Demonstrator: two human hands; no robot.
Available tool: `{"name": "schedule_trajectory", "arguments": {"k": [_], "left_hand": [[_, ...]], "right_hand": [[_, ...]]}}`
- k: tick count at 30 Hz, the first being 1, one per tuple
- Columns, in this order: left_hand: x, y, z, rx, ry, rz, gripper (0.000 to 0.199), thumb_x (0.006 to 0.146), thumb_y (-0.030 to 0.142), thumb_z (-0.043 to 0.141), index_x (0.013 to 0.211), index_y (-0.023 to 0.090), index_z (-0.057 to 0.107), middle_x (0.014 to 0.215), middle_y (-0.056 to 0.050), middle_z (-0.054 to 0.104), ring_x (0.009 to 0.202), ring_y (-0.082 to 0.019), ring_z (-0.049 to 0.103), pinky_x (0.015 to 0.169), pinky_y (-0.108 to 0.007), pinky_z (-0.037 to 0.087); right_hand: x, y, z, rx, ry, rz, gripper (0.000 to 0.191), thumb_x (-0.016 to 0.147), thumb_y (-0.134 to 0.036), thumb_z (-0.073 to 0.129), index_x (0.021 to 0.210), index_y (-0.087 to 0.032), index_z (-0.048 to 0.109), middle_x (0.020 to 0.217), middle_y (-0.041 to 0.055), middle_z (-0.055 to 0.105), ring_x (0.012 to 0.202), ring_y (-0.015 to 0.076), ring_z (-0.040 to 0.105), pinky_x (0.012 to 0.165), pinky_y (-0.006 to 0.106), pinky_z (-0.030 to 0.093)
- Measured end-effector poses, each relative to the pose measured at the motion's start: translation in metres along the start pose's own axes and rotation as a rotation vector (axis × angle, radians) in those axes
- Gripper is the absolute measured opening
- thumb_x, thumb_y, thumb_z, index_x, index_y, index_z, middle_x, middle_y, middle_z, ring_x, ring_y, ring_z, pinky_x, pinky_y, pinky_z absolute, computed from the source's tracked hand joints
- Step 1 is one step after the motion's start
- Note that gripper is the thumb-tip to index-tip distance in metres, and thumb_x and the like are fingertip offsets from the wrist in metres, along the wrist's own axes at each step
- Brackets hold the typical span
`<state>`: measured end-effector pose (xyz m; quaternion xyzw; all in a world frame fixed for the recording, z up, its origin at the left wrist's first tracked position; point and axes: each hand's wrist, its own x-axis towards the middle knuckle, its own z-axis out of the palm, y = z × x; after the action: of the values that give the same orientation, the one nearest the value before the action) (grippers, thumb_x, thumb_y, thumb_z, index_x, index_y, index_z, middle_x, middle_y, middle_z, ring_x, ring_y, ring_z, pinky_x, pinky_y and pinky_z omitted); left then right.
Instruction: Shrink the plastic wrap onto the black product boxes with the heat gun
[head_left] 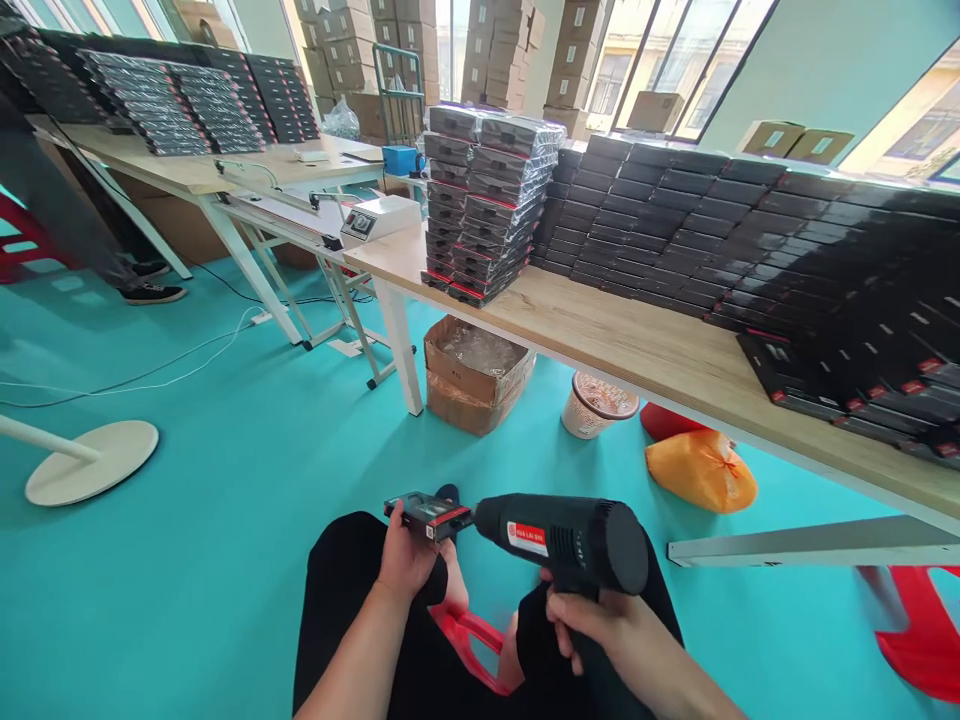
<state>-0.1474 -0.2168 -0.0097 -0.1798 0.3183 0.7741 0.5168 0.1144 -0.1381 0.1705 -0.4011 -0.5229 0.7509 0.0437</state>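
A flat black box with red edges rests in my left hand, above my lap. The thumb lies along its near side, and the fingers underneath are partly hidden. My right hand is wrapped round the handle of a black heat gun with a red and white label. The gun lies level, its nozzle pointing left at the box's right end and very close to it; whether they touch is unclear.
Stacks of black boxes and a plastic-wrapped pile stand on the wooden table. Below are an open carton, a bin and an orange bag. A person's leg shows at far left.
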Motion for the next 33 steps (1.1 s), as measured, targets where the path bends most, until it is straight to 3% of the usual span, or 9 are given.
{"name": "schedule_trajectory", "arguments": {"k": [3,5,9,12,15,19,23,27,33], "left_hand": [[-0.003,0.001,0.006,0.007,0.015,-0.015,0.033,0.096,0.041,0.050,0.101,0.013,0.068,0.096,-0.015,0.077,0.094,-0.030,0.074,0.084,-0.043,0.059],[-0.005,0.001,0.010,0.008,0.010,-0.005,0.028,0.092,0.038,0.054,0.100,0.015,0.068,0.094,-0.013,0.077,0.092,-0.029,0.074,0.084,-0.043,0.058],[-0.008,-0.005,0.011,0.215,0.052,0.037,0.028,0.075,0.025,0.060,0.099,0.013,0.068,0.090,-0.012,0.076,0.083,-0.028,0.072,0.081,-0.043,0.057],[-0.007,-0.013,0.009,0.576,0.058,0.252,0.035,0.063,0.016,0.064,0.097,0.017,0.069,0.082,-0.003,0.074,0.073,-0.022,0.068,0.073,-0.035,0.054],[-0.005,-0.019,0.009,0.861,-0.068,0.418,0.035,0.060,0.015,0.065,0.094,0.019,0.072,0.083,-0.001,0.074,0.079,-0.022,0.066,0.076,-0.032,0.051],[0.000,-0.023,0.005,1.115,-0.158,0.476,0.031,0.066,0.018,0.066,0.096,0.019,0.074,0.090,-0.004,0.073,0.090,-0.025,0.066,0.086,-0.036,0.049],[0.004,-0.023,-0.007,1.199,-0.148,0.529,0.033,0.067,0.018,0.068,0.100,0.021,0.074,0.100,-0.007,0.072,0.100,-0.027,0.066,0.092,-0.039,0.049],[0.007,-0.022,-0.014,1.267,-0.180,0.615,0.038,0.066,0.012,0.061,0.100,0.022,0.074,0.109,-0.009,0.070,0.107,-0.027,0.064,0.094,-0.040,0.050],[0.009,-0.020,-0.016,1.352,-0.182,0.691,0.041,0.064,0.007,0.057,0.096,0.023,0.075,0.108,-0.008,0.070,0.108,-0.027,0.064,0.101,-0.044,0.047]], "right_hand": [[-0.003,0.001,0.004,-0.022,-0.108,0.069,0.039,0.075,-0.053,0.076,0.074,-0.014,0.071,0.064,0.0037,0.061,0.062,0.0188,0.056,0.060,0.033,0.046],[-0.001,0.003,0.005,-0.003,-0.090,0.052,0.040,0.074,-0.054,0.077,0.078,-0.014,0.072,0.067,0.0041,0.063,0.065,0.0194,0.058,0.064,0.033,0.047],[0.010,0.009,-0.012,0.066,0.227,-0.008,0.046,0.072,-0.056,0.077,0.092,-0.014,0.072,0.061,0.0012,0.062,0.060,0.0179,0.056,0.059,0.031,0.047],[0.013,0.010,-0.030,0.175,0.314,0.033,0.045,0.070,-0.050,0.080,0.095,-0.014,0.070,0.068,0.0022,0.065,0.057,0.0158,0.055,0.052,0.028,0.045],[0.005,0.006,-0.036,0.230,0.263,0.040,0.046,0.068,-0.047,0.083,0.097,-0.014,0.071,0.072,0.0022,0.065,0.056,0.0150,0.056,0.049,0.027,0.044],[0.000,-0.006,-0.029,0.244,0.172,0.007,0.044,0.070,-0.048,0.081,0.095,-0.014,0.072,0.078,0.0043,0.067,0.059,0.0152,0.057,0.051,0.028,0.046],[0.006,-0.019,-0.025,0.152,0.160,-0.013,0.041,0.073,-0.048,0.077,0.095,-0.014,0.071,0.075,0.0041,0.066,0.059,0.0152,0.056,0.052,0.028,0.045],[0.013,-0.028,-0.021,0.032,0.006,0.009,0.035,0.071,-0.044,0.073,0.089,-0.014,0.068,0.068,0.0037,0.064,0.057,0.0171,0.056,0.051,0.029,0.045],[0.014,-0.048,-0.018,-0.113,-0.009,0.059,0.025,0.073,-0.036,0.066,0.086,-0.015,0.065,0.054,-0.0005,0.060,0.052,0.0156,0.052,0.053,0.029,0.044]]}}
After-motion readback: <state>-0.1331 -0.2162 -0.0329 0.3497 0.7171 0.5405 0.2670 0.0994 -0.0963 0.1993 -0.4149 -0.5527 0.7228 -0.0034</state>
